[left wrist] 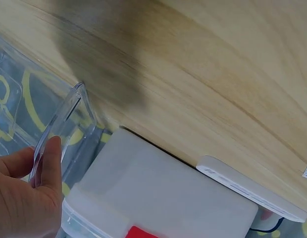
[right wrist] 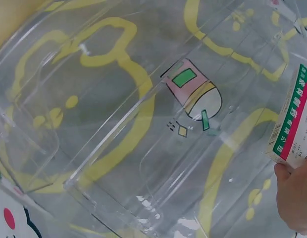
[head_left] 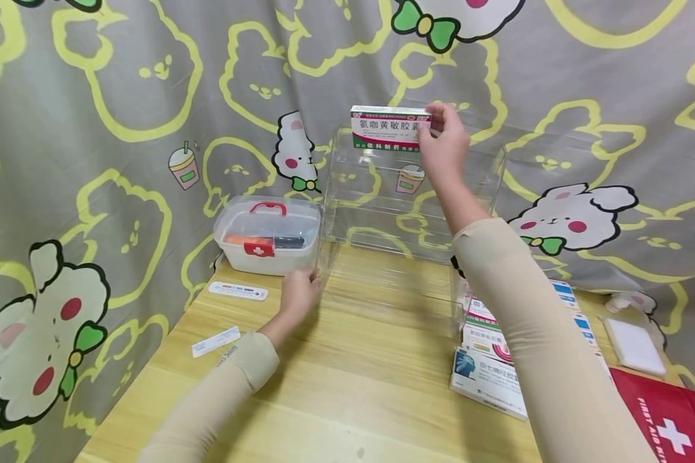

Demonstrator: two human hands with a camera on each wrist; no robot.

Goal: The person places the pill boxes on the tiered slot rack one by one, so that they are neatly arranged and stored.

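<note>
My right hand pinches the right end of a white, green and red medicine box. The box stands upright at the top tier of a clear plastic tiered rack; whether it touches the tier I cannot tell. In the right wrist view the medicine box shows at the right edge, with my right hand below it. Low on the rack's left side, my left hand grips the side panel. The left wrist view shows thumb and fingers of my left hand on either side of that clear panel.
Left of the rack stands a lidded first-aid box with a red handle. A white thermometer and a white strip packet lie before it. Several medicine boxes, a white pad and a red first-aid pouch lie right.
</note>
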